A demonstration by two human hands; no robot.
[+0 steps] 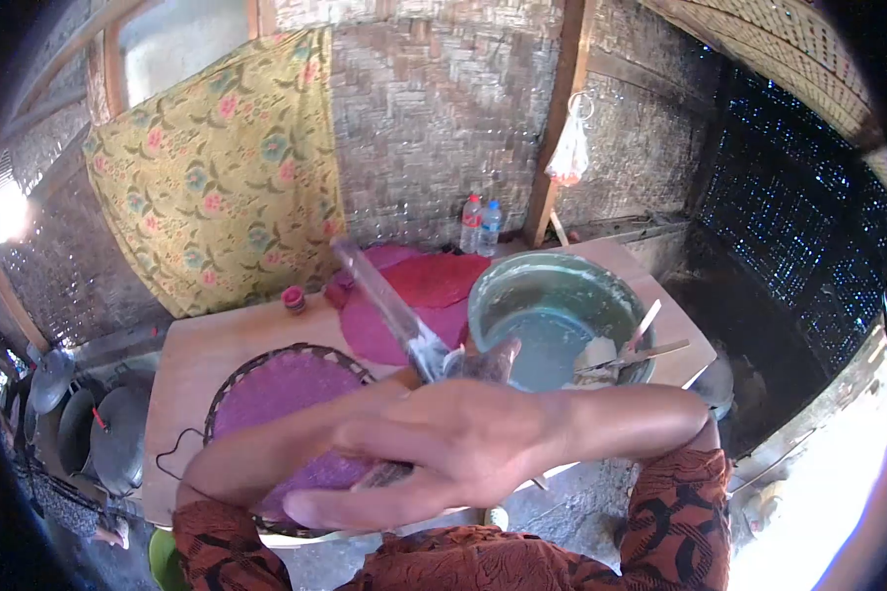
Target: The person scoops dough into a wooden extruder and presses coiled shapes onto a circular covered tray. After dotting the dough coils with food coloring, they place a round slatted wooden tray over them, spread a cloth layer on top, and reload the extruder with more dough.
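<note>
My forearms cross in front of me. My right hand (434,453) reaches left across the front, fingers stretched out and apart, over the near side of a round woven tray (301,347) holding something flat and purple. Behind it, my left hand (493,362) is mostly covered by my right hand and by clear, crumpled plastic. A long strip of clear plastic (379,294) sticks up and left from there, blurred by motion. Whether the left fingers grip it is hidden. Beyond the left hand stands a large green basin (483,295) with wooden sticks (646,323) at its near right rim.
Purple and red sheets (414,286), a small pink jar (294,298) and two bottles (471,225) are toward the back of the wooden table (192,379). Dark pans (118,438) stand at left. A patterned cloth (227,177) hangs behind; a small bag (568,148) hangs on the post.
</note>
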